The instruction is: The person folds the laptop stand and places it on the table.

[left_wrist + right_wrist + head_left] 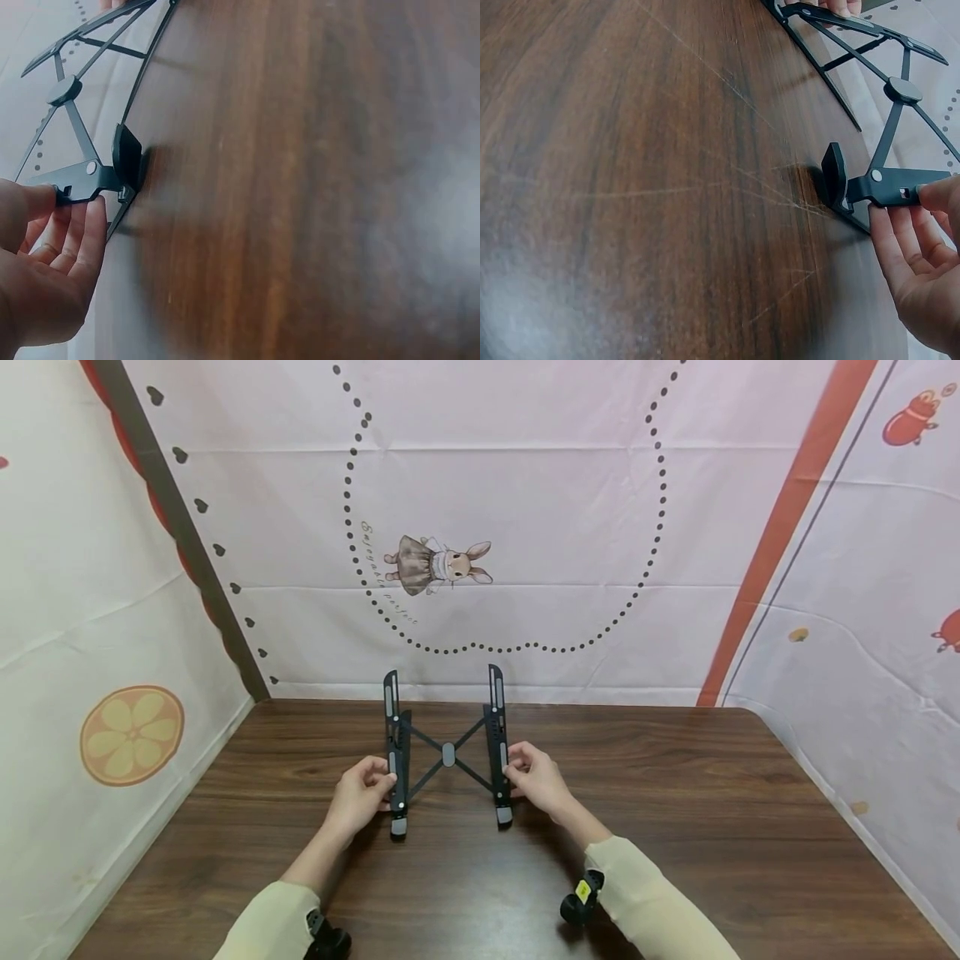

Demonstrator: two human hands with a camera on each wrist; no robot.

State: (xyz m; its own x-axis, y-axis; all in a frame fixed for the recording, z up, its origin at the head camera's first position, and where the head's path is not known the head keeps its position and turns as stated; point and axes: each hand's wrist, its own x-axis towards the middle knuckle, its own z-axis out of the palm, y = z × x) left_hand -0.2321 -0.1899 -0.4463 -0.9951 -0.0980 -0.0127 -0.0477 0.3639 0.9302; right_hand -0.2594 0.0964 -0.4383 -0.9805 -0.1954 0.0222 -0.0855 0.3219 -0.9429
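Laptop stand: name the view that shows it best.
The head view: the whole laptop stand shows, both rails and cross brace, between left hand and right hand. Each wrist view shows only one rail end and part of the brace.

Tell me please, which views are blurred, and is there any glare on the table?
Head view: sharp, evenly lit, edges bent by the wide lens. Left wrist view: the table is blurred and hazy at right. Right wrist view: pale sheen at lower left, while the stand stays sharp.

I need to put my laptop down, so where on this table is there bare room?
Bare wood lies on the table right of the right hand, and left of the left hand. The middle is crowded: both hands grip the folding stand.
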